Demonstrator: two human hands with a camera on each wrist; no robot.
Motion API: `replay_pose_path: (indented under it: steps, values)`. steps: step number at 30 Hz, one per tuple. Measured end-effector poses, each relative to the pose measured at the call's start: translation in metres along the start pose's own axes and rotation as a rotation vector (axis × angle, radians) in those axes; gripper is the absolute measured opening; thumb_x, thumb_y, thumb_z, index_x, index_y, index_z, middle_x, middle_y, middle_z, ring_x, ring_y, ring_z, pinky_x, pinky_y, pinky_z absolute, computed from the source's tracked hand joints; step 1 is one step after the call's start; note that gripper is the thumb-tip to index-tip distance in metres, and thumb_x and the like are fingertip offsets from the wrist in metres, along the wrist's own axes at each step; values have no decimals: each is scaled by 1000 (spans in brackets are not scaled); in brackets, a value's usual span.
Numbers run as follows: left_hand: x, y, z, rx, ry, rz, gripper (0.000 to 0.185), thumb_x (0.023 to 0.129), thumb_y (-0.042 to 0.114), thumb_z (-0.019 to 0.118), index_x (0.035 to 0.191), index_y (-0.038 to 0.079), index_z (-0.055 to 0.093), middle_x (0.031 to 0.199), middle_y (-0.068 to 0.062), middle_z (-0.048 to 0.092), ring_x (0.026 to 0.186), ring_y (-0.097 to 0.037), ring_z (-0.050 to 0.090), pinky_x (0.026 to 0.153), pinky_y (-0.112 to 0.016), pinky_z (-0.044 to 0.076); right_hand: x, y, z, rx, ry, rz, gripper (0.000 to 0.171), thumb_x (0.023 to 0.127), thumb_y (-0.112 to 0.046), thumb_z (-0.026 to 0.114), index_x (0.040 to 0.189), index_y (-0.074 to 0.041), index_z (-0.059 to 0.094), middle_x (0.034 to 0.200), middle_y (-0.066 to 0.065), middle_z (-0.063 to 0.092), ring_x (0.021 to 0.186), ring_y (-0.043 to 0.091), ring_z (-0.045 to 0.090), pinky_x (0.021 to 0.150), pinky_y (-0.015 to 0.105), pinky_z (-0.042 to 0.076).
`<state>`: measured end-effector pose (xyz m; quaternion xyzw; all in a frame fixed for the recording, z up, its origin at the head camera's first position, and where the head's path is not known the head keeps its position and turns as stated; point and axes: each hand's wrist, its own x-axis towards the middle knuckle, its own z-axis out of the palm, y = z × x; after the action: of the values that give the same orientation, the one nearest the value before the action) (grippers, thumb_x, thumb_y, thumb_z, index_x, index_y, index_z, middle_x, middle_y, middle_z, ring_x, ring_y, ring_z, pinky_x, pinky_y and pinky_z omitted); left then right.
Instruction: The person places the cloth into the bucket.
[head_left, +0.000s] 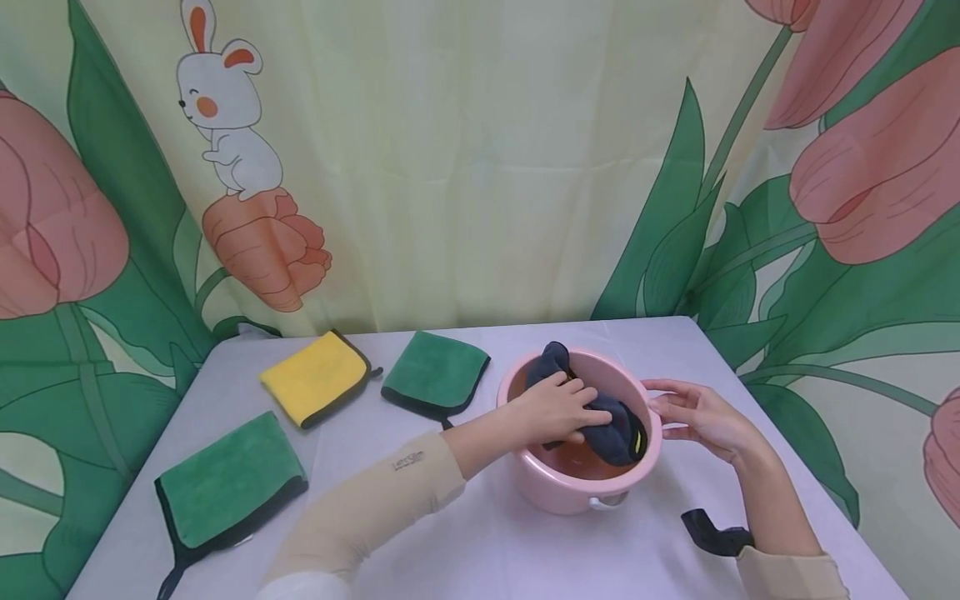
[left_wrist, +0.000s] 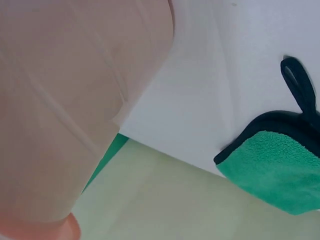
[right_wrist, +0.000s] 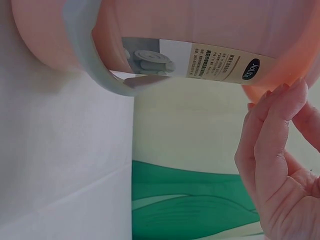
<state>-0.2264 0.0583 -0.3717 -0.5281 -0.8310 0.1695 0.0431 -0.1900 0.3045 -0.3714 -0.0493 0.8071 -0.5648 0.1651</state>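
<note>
A pink bucket [head_left: 536, 483] stands on the table toward the right. Inside it lies a bunched dark navy cloth [head_left: 618, 429] with a yellow strip showing, its upper end leaning on the far rim. My left hand [head_left: 553, 408] reaches over the near-left rim and grips the cloth, fingers spread across its top. At the right rim, my right hand [head_left: 697, 417] touches the bucket with lightly bent fingers; the right wrist view shows the fingertips [right_wrist: 295, 95] against the outside, near the rim. The left wrist view shows mainly the beige sleeve [left_wrist: 75, 100], its hand out of sight.
Folded cloths lie on the left half of the white table [head_left: 487, 550]: a yellow one [head_left: 318, 379], a green one [head_left: 435, 371] and another green one [head_left: 232, 479], all dark-edged. The bucket's handle [right_wrist: 90, 55] hangs down. A printed curtain [head_left: 465, 167] rises behind the table.
</note>
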Motion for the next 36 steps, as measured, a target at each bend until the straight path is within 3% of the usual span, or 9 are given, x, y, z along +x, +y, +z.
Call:
replay_pose_path:
  steps: [13,31,36]
  values:
    - [3,2,7,9,-143,7,54,91,49,44,141,37,27,133,7,39,119,-11,37,99,-25,33,1,0,0,9,-9,6,56,91,-22,55,134,7,33,102,-7,64,90,15,62,79,41,51]
    - [0,4,3,-22,-159,7,58,85,53,52,138,40,34,139,10,38,122,-10,35,102,-28,29,1,2,-1,1,-2,9,56,91,-23,55,134,6,33,100,-7,65,90,16,61,78,40,51]
    - [-1,4,4,-21,-110,15,59,82,56,53,136,40,37,136,10,40,119,-10,37,98,-27,31,1,2,-1,11,-6,7,55,92,-22,54,134,6,33,100,-6,65,89,15,61,77,38,52]
